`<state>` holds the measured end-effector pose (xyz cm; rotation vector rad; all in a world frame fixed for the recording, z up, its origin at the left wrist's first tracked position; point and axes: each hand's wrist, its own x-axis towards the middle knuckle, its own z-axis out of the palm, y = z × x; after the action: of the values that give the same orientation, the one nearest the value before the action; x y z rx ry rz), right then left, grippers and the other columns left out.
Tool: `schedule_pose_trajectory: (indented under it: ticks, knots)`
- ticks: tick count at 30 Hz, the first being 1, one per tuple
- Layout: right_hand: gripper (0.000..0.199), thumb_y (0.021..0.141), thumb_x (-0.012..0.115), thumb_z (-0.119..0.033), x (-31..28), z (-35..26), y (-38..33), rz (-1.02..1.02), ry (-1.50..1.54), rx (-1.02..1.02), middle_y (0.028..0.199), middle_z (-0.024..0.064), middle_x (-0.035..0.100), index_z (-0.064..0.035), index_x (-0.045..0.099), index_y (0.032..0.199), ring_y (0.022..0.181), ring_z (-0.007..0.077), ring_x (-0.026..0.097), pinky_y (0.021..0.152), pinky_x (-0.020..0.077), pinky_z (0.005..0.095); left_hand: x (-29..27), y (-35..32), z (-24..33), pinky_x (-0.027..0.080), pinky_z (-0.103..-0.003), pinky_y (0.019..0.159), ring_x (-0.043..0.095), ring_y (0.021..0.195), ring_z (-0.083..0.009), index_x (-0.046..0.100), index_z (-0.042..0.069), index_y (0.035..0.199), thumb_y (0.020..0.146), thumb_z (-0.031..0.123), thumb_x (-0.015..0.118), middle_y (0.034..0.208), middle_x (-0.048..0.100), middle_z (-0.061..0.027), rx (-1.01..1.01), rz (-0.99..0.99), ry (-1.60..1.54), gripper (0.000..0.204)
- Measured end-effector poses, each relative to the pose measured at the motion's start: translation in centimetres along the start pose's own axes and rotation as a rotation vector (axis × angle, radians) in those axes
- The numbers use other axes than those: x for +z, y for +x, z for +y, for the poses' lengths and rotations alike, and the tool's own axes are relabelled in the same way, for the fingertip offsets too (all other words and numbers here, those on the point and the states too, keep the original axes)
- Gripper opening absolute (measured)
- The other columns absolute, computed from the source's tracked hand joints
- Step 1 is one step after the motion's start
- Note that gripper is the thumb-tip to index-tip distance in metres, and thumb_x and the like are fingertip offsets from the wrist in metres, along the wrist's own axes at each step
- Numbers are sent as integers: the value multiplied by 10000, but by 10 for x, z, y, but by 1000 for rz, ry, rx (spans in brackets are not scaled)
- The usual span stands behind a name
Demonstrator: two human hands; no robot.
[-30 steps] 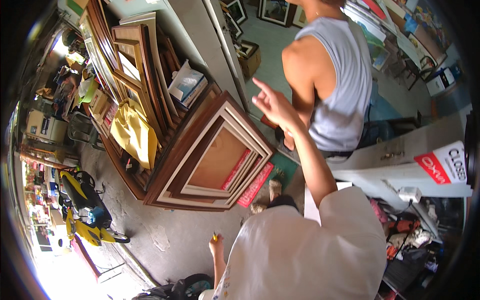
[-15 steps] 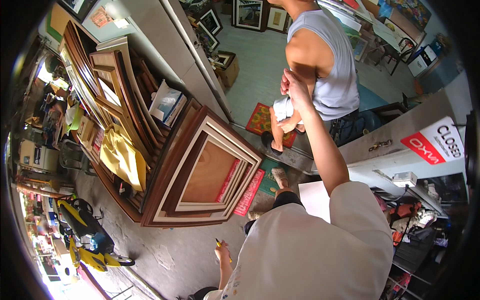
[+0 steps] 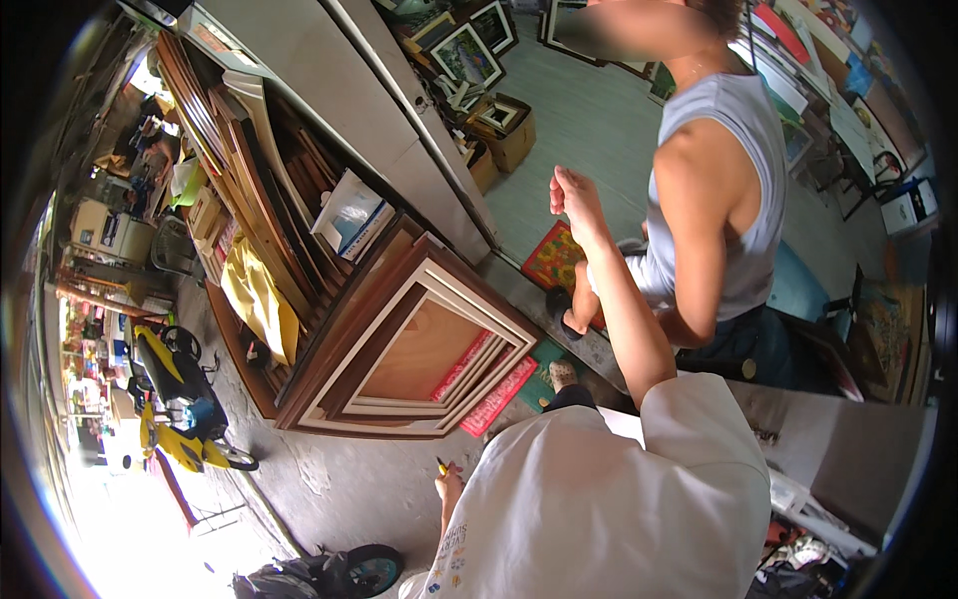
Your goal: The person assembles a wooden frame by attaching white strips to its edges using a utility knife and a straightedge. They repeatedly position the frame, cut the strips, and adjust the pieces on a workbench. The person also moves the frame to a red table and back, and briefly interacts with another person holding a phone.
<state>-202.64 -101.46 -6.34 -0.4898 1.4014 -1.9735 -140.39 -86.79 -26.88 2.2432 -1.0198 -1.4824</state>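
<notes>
Head view, one moment; right hand (image 3: 574,195) raised far ahead, fingers curled loosely shut, gripping nothing visible, near a second person (image 3: 714,200) in a grey sleeveless top; left hand (image 3: 449,486) low and near, fingers closed around one small yellow object (image 3: 441,465), its tip projecting above them; stacked wooden picture frames (image 3: 424,349), several nested, lean on the floor to the left; one yellow motorbike (image 3: 175,399) far left.

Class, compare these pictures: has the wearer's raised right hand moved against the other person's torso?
Yes. The right hand has swung left off the other person's vest, now clear of it.
</notes>
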Motion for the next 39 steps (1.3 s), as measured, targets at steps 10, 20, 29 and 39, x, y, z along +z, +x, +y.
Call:
schedule_pose_trajectory:
  ticks: [10,20,29,39]
  knots:
    - [349,1044,553,-335,-4,1,70,-21,-737,-252,642,12,596,-45,604,858,519,84,516,494,404,263,63,-21,-4,428,-323,534,530,540,-119,721,49,830,912,384,698,618,603,-27,-15,-75,258,346]
    - [588,943,565,-575,54,122,-91,-1265,-1755,376,1263,151,679,-111,634,1297,1079,362,687,865,550,473,26,-40,-43,414,-312,483,504,489,-121,731,64,881,909,346,691,627,608,-20,-116,-54,169,287]
    - [525,902,616,-491,-158,338,-289,-869,-1293,891,953,197,738,19,740,886,805,354,717,715,558,458,7,-21,-99,405,-311,462,494,474,-120,730,65,898,909,327,683,615,591,-15,-126,-150,194,267]
    - [654,946,420,-749,-106,245,-223,-494,-111,1157,807,94,664,-114,574,975,569,207,609,450,453,323,-93,56,-114,387,-318,415,475,438,-126,704,60,878,919,309,662,566,527,-10,-180,-192,134,256]
